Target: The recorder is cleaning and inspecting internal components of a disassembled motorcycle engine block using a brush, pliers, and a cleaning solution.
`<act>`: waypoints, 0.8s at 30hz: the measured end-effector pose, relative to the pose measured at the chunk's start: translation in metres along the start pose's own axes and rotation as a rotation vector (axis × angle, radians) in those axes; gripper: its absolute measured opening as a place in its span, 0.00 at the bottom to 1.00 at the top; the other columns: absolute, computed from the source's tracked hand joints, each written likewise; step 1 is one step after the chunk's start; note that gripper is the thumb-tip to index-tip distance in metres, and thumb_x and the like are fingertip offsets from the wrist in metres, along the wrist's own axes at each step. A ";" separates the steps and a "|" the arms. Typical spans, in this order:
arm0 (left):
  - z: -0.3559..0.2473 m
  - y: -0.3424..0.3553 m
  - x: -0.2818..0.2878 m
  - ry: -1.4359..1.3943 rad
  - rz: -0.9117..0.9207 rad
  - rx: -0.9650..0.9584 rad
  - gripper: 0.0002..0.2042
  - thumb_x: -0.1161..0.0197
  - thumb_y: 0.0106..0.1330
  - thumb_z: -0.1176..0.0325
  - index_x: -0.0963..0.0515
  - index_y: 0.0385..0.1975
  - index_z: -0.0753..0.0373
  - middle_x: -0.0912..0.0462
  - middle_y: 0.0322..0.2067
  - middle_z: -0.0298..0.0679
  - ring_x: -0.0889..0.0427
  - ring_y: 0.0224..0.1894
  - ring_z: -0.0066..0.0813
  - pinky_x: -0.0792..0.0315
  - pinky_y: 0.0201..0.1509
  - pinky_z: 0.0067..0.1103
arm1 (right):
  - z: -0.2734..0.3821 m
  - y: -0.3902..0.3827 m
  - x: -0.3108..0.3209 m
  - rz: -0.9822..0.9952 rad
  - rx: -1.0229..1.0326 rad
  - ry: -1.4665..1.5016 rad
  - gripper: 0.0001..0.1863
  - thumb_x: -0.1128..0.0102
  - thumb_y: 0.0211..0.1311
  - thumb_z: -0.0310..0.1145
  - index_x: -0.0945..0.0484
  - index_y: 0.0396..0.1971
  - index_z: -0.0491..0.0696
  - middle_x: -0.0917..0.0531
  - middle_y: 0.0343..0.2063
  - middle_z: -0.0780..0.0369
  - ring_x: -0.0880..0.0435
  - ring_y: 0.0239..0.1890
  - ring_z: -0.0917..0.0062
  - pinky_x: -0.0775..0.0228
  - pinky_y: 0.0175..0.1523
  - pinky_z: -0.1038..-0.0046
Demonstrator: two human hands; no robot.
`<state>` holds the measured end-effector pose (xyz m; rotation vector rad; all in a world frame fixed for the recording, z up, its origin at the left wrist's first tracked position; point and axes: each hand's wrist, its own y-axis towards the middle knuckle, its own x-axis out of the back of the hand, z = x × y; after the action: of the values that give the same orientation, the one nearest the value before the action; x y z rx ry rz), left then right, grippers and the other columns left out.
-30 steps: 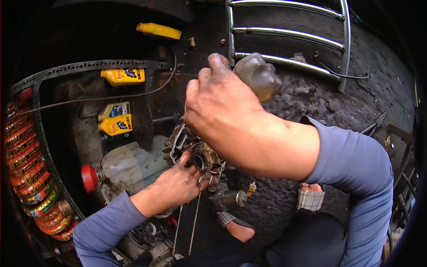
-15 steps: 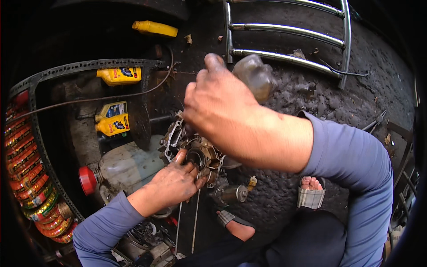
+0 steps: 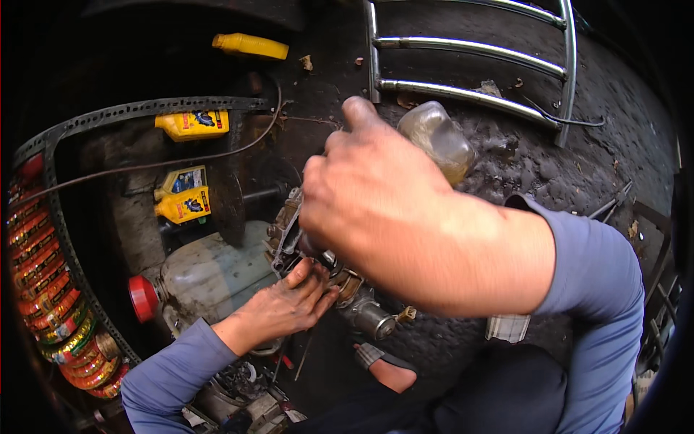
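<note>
An opened metal engine casing (image 3: 285, 233), greasy and silver-brown, sits in front of me, partly under my right hand. My left hand (image 3: 289, 300) is closed on its near side, thumb up and fingers bent over the edge. Above it, my right hand (image 3: 361, 173) is curled with its thumb raised, its fingers largely hidden. A clear plastic bottle (image 3: 437, 137) with a yellowish tint sticks out behind that hand and appears gripped in it; the bottle's other end is hidden. A cylindrical metal part (image 3: 372, 318) shows at the casing's near right.
A large cloudy jug (image 3: 210, 275) with a red cap lies left of the casing. Yellow oil bottles (image 3: 184, 205) stand by a perforated metal frame (image 3: 94, 112). Shiny wrapped rings (image 3: 43, 278) are stacked far left. A chrome rack (image 3: 470, 47) lies at the back.
The engine casing has turned and tilted under my hands. My right hand has come slightly nearer, and the clear bottle has shifted right and nearer, now less blurred.
</note>
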<state>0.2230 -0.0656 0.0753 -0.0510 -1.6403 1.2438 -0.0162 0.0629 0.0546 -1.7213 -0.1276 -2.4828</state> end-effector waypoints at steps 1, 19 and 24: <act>-0.001 -0.001 0.000 0.023 -0.002 -0.007 0.21 0.49 0.68 0.64 0.21 0.59 0.58 0.17 0.48 0.44 0.21 0.59 0.39 0.51 0.78 0.42 | 0.005 -0.003 0.005 -0.018 0.034 -0.016 0.15 0.39 0.64 0.42 0.11 0.46 0.54 0.11 0.38 0.63 0.14 0.44 0.67 0.38 0.54 0.49; 0.022 0.008 -0.003 -0.313 -0.033 0.111 0.20 0.44 0.67 0.62 0.24 0.58 0.57 0.19 0.51 0.41 0.23 0.60 0.36 0.51 0.75 0.54 | 0.008 -0.008 -0.013 0.072 0.069 -0.029 0.15 0.40 0.65 0.41 0.11 0.45 0.53 0.11 0.35 0.62 0.15 0.42 0.64 0.40 0.55 0.49; 0.039 0.009 -0.001 -0.514 0.008 0.180 0.18 0.45 0.67 0.68 0.25 0.57 0.55 0.17 0.45 0.37 0.19 0.52 0.31 0.39 0.66 0.48 | 0.008 -0.026 -0.022 0.028 -0.042 0.032 0.05 0.34 0.52 0.35 0.12 0.26 0.54 0.18 0.28 0.62 0.17 0.39 0.70 0.36 0.56 0.62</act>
<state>0.1907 -0.0894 0.0707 0.4040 -1.9477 1.4880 -0.0051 0.0904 0.0368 -1.6864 -0.0484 -2.5094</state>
